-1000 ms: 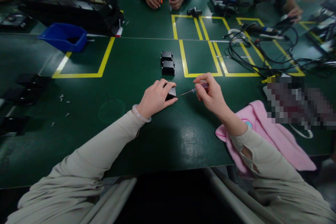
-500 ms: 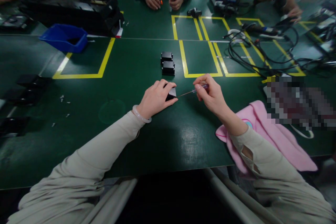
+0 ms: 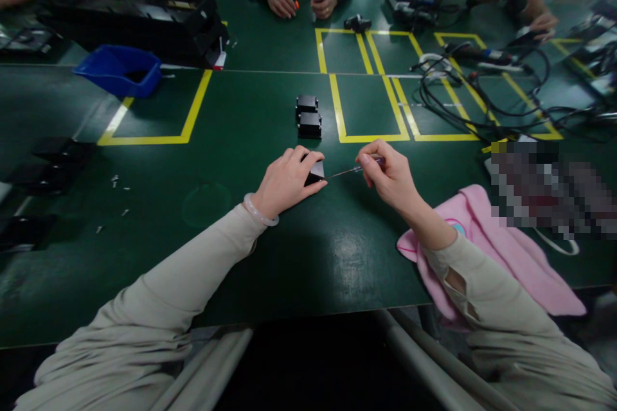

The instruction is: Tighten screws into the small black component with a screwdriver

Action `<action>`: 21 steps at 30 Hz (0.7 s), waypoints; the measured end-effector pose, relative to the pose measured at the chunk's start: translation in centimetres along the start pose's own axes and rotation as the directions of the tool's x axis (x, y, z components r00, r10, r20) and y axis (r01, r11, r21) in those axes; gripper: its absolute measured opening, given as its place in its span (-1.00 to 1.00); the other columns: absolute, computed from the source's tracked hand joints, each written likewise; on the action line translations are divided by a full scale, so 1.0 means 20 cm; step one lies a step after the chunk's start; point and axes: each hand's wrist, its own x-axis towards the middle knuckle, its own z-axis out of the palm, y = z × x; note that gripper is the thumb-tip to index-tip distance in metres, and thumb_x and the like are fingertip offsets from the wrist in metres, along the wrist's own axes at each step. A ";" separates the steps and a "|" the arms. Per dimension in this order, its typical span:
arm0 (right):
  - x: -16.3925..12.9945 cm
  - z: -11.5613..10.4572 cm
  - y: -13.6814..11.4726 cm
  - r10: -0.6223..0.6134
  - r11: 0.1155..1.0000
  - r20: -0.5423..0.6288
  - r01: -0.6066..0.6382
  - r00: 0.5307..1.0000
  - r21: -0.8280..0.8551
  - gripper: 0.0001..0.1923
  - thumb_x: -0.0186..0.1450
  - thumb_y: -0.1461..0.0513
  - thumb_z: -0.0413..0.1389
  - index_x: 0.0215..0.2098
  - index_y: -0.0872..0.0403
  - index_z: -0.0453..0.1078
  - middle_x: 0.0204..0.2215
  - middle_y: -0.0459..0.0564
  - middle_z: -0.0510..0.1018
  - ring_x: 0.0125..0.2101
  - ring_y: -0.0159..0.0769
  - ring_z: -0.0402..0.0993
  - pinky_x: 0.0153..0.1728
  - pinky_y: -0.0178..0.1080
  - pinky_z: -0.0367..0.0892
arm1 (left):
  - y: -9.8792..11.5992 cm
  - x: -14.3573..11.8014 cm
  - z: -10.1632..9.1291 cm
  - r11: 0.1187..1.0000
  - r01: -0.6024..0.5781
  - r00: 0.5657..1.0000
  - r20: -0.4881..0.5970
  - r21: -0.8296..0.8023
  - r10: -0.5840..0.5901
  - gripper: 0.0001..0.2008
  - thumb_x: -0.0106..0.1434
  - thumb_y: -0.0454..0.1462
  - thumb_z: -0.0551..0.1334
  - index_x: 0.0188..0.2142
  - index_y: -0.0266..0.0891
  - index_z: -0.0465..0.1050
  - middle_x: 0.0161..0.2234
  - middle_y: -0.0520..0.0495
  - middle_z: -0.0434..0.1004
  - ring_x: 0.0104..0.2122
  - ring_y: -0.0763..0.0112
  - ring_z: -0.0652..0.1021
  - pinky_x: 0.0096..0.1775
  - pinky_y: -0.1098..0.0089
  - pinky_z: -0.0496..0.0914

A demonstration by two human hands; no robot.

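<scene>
My left hand [image 3: 290, 181] is closed around a small black box-shaped part [image 3: 315, 171] and holds it against the green table [image 3: 270, 270]. Part of that box is hidden under the fingers. In my right hand [image 3: 385, 172] is a slim screwdriver [image 3: 357, 169] with a clear purplish handle. Its thin shaft points left, and the tip is at the right side of the box; whether it sits on a screw is too small to tell. Beyond my left hand stand two similar black boxes [image 3: 309, 123], one behind the other.
Loose screws [image 3: 114, 181] and several black parts [image 3: 44, 174] lie at the left. A blue bin [image 3: 120, 70] stands by black trays [image 3: 144, 22]. Cables [image 3: 475, 96] spread over the right side. A pink cloth [image 3: 491, 250] is under my right forearm. Other people's hands [image 3: 281, 0] are across the table.
My right hand and the screwdriver handle have dropped very slightly towards me. My left hand and the black box stay in place.
</scene>
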 end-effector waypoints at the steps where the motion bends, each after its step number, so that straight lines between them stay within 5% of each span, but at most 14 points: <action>1: 0.00 0.00 0.00 0.001 1.000 -0.004 -0.001 1.000 0.003 -0.69 0.51 -0.05 0.06 -0.23 -0.02 0.31 -0.60 -0.24 0.31 -0.64 -0.43 0.24 -0.55 -0.27 0.12 | 0.00 0.00 0.00 1.000 0.001 1.000 0.001 -0.001 -0.001 -0.55 0.40 -0.07 0.29 0.18 -0.18 0.34 0.05 -0.21 0.49 -0.02 0.10 0.50 -0.10 0.23 0.44; 5: 0.00 0.00 0.01 -0.008 1.000 -0.018 0.008 1.000 0.011 -0.74 0.51 -0.02 0.07 -0.09 -0.02 0.33 -0.52 -0.20 0.36 -0.55 -0.39 0.33 -0.51 -0.27 0.17 | 0.00 0.00 0.00 1.000 0.002 1.000 0.010 -0.004 -0.002 -0.55 0.41 -0.07 0.28 0.18 -0.19 0.34 0.05 -0.21 0.49 -0.02 0.11 0.50 -0.08 0.22 0.44; 11: 0.00 0.00 0.01 -0.024 1.000 -0.001 0.024 1.000 -0.017 -0.71 0.49 -0.01 0.09 -0.25 0.01 0.33 -0.56 -0.19 0.35 -0.55 -0.40 0.32 -0.49 -0.27 0.18 | -0.01 0.00 0.00 1.000 -0.003 1.000 -0.001 0.001 0.003 -0.55 0.41 -0.07 0.28 0.19 -0.19 0.34 0.05 -0.21 0.49 -0.01 0.11 0.50 -0.09 0.23 0.44; 16: 0.00 0.00 0.01 -0.036 0.999 -0.026 0.036 0.999 -0.018 -0.75 0.50 0.00 0.08 -0.12 0.00 0.34 -0.50 -0.18 0.38 -0.52 -0.39 0.36 -0.47 -0.28 0.21 | 0.00 0.00 0.00 1.000 -0.003 1.000 0.008 0.007 0.003 -0.55 0.41 -0.07 0.28 0.19 -0.20 0.35 0.04 -0.21 0.50 -0.03 0.11 0.51 -0.09 0.23 0.45; 21: -0.01 0.00 0.00 -0.065 0.997 0.014 0.066 0.998 -0.045 -0.79 0.49 0.06 0.11 -0.23 0.00 0.33 -0.53 -0.19 0.38 -0.53 -0.40 0.36 -0.46 -0.28 0.23 | 0.00 0.00 0.00 1.000 -0.006 1.000 -0.001 0.005 0.006 -0.56 0.41 -0.07 0.27 0.18 -0.19 0.34 0.04 -0.20 0.49 -0.03 0.12 0.51 -0.10 0.24 0.44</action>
